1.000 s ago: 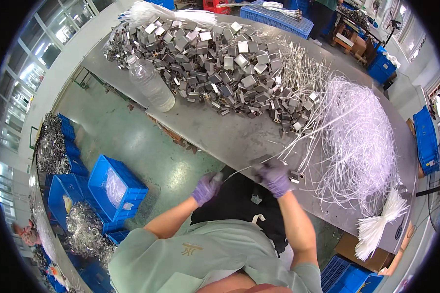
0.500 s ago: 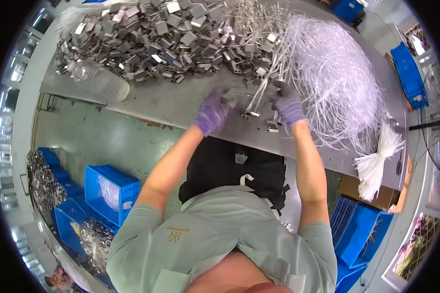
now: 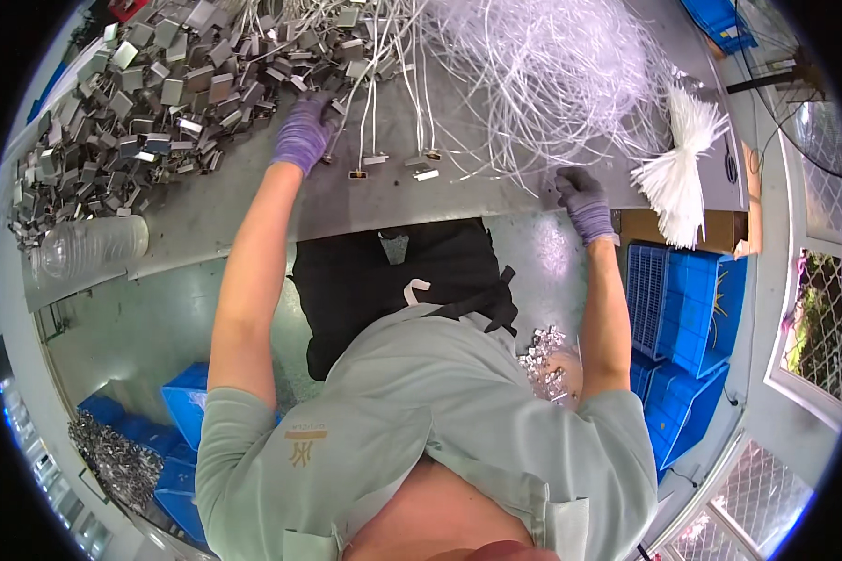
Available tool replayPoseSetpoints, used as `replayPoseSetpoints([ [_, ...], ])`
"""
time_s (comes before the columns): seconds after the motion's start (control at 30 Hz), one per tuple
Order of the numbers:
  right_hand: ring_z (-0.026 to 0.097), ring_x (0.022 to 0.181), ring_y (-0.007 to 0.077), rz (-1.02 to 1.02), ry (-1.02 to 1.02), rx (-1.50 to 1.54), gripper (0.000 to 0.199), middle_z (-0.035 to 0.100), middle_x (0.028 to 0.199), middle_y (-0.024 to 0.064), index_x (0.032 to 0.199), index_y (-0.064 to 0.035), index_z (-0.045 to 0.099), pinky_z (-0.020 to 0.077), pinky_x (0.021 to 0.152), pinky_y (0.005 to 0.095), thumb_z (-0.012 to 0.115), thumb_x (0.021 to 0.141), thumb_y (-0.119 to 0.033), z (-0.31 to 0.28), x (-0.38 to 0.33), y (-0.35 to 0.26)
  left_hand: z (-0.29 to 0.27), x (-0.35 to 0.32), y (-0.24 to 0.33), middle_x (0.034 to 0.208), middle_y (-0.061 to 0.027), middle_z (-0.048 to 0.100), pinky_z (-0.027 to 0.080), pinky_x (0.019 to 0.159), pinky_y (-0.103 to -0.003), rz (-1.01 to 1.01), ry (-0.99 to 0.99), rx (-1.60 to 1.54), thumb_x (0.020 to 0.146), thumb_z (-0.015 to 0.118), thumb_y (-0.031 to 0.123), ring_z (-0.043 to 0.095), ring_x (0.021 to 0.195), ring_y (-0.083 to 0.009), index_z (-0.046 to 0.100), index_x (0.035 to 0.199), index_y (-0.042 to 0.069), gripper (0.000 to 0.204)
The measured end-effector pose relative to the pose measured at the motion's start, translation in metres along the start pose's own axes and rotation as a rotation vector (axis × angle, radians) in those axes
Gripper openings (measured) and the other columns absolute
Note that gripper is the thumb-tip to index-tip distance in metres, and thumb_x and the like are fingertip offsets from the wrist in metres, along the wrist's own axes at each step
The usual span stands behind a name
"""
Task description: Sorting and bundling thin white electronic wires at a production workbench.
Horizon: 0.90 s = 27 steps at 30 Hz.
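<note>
My left hand point(image 3: 304, 136), in a purple glove with dark fingertips, is at the near edge of a heap of small grey metal pieces point(image 3: 171, 91). Its fingers are curled in, and whatever is between them is hidden. Beside it, several white cables point(image 3: 370, 117) with small metal end pieces point(image 3: 357, 175) lie toward me on the table. My right hand point(image 3: 585, 201), gloved the same way, is over the table's front edge with its fingers bent closed. What it holds, if anything, cannot be made out. It is nearest to a loose tangle of white strands point(image 3: 571, 84).
A tied white bundle point(image 3: 680, 164) lies on the grey table point(image 3: 524, 192) at the right. A clear plastic bottle point(image 3: 94, 245) lies at the left corner. Blue crates point(image 3: 692, 309) stand at the lower right, and metal parts fill containers point(image 3: 117, 458) on the lower left.
The view has swung to the right. My hands have moved apart: the left to the metal heap, the right away from the cables to the front edge. The cables lie free between them.
</note>
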State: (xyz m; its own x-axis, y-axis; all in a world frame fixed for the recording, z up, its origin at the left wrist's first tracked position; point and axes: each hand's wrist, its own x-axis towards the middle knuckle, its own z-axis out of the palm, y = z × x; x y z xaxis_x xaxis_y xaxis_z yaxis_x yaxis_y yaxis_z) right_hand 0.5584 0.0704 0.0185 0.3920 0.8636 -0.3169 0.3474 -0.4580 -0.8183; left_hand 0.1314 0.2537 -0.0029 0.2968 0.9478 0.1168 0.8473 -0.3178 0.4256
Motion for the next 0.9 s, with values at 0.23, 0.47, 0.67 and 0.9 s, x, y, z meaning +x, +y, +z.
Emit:
replayPoseSetpoints([
  [0.23, 0.062, 0.095, 0.0350, -0.064, 0.127, -0.638, 0.037, 0.067, 0.099, 0.0138, 0.102, -0.0167, 0.067, 0.0478, 0.085, 0.0419, 0.060, 0.078, -0.045, 0.028, 0.001, -0.004, -0.005, 0.000, -0.005, 0.110, -0.0209, 0.060, 0.045, 0.091, -0.041, -0.135, -0.085, 0.009, 0.075, 0.070, 0.021, 0.057, 0.105, -0.0357, 0.056, 0.117, 0.004, 0.047],
  [0.47, 0.059, 0.102, 0.0359, 0.025, 0.035, -0.879, 0.039, 0.065, 0.107, 0.0150, 0.109, -0.0161, 0.063, 0.0460, 0.088, 0.0418, 0.055, 0.082, -0.043, 0.001, 0.009, 0.001, -0.002, -0.015, -0.017, 0.100, -0.0213, 0.063, 0.047, 0.086, -0.043, -0.165, -0.023, -0.067, 0.075, 0.067, 0.022, 0.059, 0.096, -0.0373, 0.058, 0.109, 0.005, 0.039],
  [0.67, 0.061, 0.094, 0.0376, 0.032, 0.149, -0.919, 0.028, 0.065, 0.095, 0.0173, 0.096, -0.0128, 0.066, 0.0493, 0.081, 0.0433, 0.054, 0.082, -0.034, -0.058, -0.022, 0.059, 0.006, -0.020, -0.027, 0.103, -0.0208, 0.061, 0.045, 0.090, -0.042, 0.087, 0.156, 0.005, 0.078, 0.060, 0.018, 0.057, 0.100, -0.0361, 0.062, 0.107, 0.010, 0.030],
  [0.9, 0.067, 0.084, 0.0282, 0.233, 0.043, -0.843, 0.016, 0.069, 0.085, 0.0128, 0.088, -0.0146, 0.070, 0.0528, 0.070, 0.0362, 0.057, 0.080, -0.019, -0.164, -0.083, 0.306, -0.003, -0.014, -0.014, 0.099, -0.0217, 0.061, 0.047, 0.084, -0.044, 0.016, -0.057, 0.059, 0.077, 0.063, 0.019, 0.058, 0.094, -0.0382, 0.064, 0.104, 0.008, 0.029],
])
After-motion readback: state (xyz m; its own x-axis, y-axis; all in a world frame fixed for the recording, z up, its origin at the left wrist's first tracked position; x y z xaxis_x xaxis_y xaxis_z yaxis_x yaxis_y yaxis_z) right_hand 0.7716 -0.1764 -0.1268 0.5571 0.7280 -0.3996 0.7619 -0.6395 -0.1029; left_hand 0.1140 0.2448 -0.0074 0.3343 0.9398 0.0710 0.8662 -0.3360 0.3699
